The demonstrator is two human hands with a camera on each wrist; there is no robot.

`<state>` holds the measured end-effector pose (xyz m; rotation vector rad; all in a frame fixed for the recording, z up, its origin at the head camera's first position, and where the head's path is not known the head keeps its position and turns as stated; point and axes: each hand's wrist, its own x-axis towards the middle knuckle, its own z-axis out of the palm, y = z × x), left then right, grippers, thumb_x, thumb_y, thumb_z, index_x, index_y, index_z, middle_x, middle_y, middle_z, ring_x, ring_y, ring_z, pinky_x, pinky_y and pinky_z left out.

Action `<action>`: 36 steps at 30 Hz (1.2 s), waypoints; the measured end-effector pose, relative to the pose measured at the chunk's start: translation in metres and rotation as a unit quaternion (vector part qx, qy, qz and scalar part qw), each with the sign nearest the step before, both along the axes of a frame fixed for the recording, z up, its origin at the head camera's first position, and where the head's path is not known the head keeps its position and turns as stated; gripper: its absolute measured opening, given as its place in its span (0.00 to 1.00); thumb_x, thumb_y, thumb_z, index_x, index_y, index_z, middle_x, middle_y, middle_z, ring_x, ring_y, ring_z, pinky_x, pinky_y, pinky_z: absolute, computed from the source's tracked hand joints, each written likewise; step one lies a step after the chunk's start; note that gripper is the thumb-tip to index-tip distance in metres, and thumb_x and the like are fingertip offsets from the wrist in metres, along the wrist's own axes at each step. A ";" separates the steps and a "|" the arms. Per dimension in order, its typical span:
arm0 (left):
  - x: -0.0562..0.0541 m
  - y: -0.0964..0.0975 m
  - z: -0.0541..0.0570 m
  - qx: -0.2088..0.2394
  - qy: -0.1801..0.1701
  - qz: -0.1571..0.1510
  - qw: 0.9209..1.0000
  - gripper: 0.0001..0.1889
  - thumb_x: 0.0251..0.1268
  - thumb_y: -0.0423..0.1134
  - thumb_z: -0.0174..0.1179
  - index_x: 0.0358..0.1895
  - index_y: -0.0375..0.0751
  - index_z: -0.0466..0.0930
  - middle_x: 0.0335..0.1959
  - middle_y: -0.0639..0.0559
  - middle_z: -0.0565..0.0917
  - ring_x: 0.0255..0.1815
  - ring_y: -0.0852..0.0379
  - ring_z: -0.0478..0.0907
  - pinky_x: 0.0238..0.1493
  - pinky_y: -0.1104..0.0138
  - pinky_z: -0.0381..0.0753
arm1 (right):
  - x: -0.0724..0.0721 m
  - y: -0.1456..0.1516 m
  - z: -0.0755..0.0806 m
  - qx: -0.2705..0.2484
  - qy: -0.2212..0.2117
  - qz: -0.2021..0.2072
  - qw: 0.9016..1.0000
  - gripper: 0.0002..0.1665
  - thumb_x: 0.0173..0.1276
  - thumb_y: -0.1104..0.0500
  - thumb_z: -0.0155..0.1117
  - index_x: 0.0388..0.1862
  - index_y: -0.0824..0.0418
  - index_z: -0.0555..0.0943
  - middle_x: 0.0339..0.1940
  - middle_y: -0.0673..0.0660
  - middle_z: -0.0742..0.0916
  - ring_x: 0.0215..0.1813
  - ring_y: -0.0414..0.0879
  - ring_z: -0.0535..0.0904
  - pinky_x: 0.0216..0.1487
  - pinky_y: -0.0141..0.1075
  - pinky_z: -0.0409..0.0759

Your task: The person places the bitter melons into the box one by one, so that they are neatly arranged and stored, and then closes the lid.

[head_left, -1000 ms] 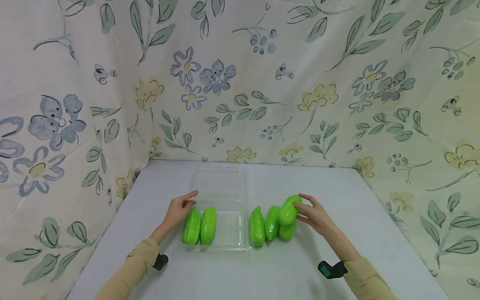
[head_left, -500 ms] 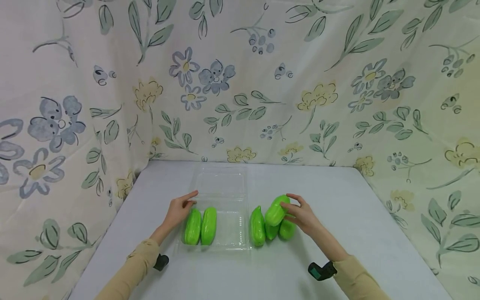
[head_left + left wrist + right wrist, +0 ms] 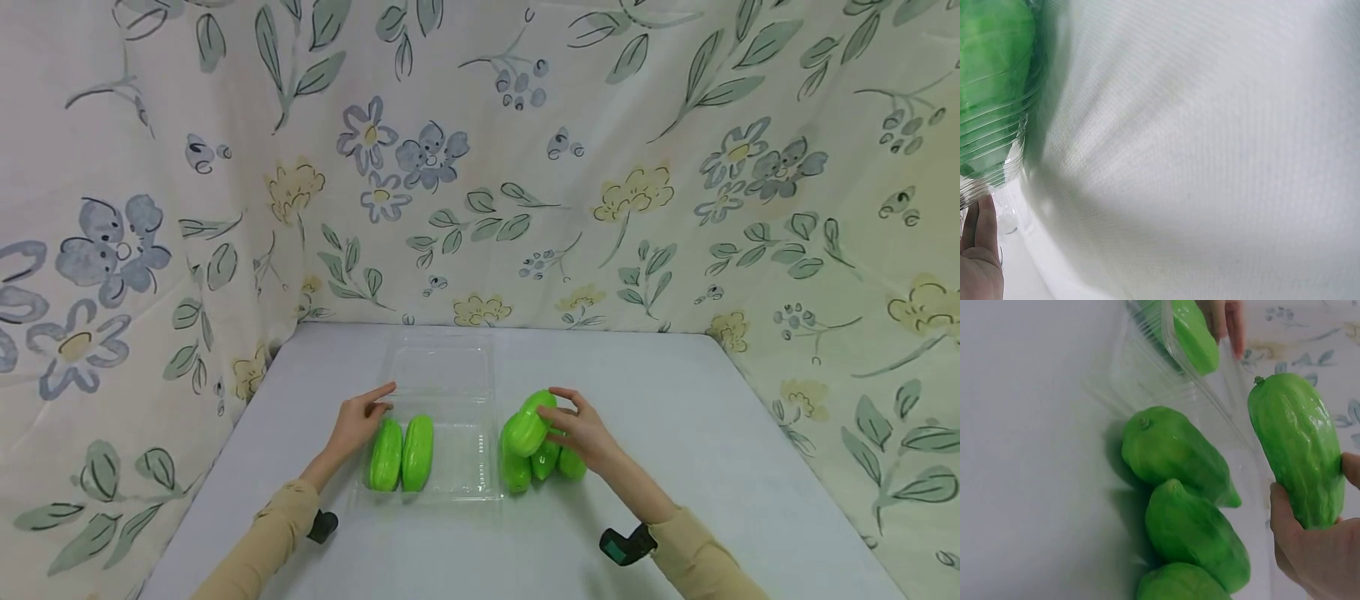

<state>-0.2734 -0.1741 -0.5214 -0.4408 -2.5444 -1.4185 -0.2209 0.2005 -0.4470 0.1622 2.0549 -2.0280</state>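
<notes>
My right hand (image 3: 583, 431) grips a glossy green papaya (image 3: 528, 425) raised above the table; the right wrist view shows its stem end pointing up, with fingers and thumb around its lower part. Below and beside it, a row of three green papayas (image 3: 1196, 534) lies on the table, partly hidden in the head view. Two more papayas (image 3: 417, 454) lie side by side in the left part of a clear plastic clamshell box (image 3: 457, 496). At the box's left back corner, my left hand (image 3: 356, 423) has its fingers extended, fingertips right at the rim.
The box's clear lid (image 3: 440, 367) lies folded back behind it. The papaya row stands just right of the box wall. A white-covered table (image 3: 637, 367) bears everything, with a floral curtain (image 3: 480, 167) along its back and sides.
My right hand has carried the gripped papaya leftward, from over the rightmost papaya of the row to over the leftmost, close to the box. The left hand has stayed at the box.
</notes>
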 end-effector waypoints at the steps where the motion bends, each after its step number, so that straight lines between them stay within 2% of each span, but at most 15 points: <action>1: 0.000 0.000 0.001 0.000 -0.001 0.001 1.000 0.21 0.65 0.23 0.51 0.61 0.34 0.75 0.42 0.32 0.85 0.13 0.68 0.63 0.15 0.73 0.62 | 0.000 -0.002 0.000 0.000 -0.001 0.001 1.000 0.36 0.69 0.59 0.59 0.71 0.62 0.57 0.51 0.60 0.77 0.43 0.41 0.79 0.52 0.41 0.79; 12: 0.002 0.000 0.002 -0.002 -0.003 0.004 1.000 0.21 0.66 0.24 0.51 0.61 0.36 0.74 0.40 0.34 0.86 0.10 0.69 0.57 0.14 0.73 0.61 | 0.006 -0.022 0.004 0.001 -0.006 0.006 1.000 0.34 0.67 0.58 0.61 0.69 0.60 0.61 0.52 0.62 0.78 0.45 0.42 0.79 0.54 0.43 0.79; 16: 0.001 0.000 0.001 -0.005 -0.007 0.003 1.000 0.21 0.66 0.24 0.51 0.62 0.36 0.74 0.41 0.34 0.86 0.10 0.69 0.56 0.14 0.73 0.61 | 0.009 -0.029 0.003 -0.017 0.000 0.018 1.000 0.36 0.66 0.57 0.63 0.69 0.61 0.60 0.54 0.64 0.76 0.46 0.45 0.79 0.54 0.44 0.79; 21: 0.000 0.000 0.000 -0.006 -0.009 0.002 1.000 0.21 0.66 0.24 0.51 0.62 0.35 0.74 0.40 0.34 0.86 0.09 0.69 0.56 0.14 0.72 0.61 | 0.009 -0.036 0.001 -0.010 0.005 0.032 0.999 0.38 0.64 0.54 0.65 0.68 0.61 0.61 0.56 0.66 0.75 0.46 0.45 0.79 0.52 0.43 0.80; 36: 0.001 0.000 0.000 -0.007 0.002 0.003 1.000 0.20 0.66 0.24 0.51 0.61 0.35 0.74 0.40 0.33 0.86 0.09 0.69 0.56 0.14 0.72 0.61 | 0.008 -0.056 0.003 -0.018 -0.007 0.040 0.999 0.33 0.66 0.59 0.63 0.68 0.59 0.63 0.56 0.66 0.77 0.45 0.44 0.80 0.54 0.46 0.79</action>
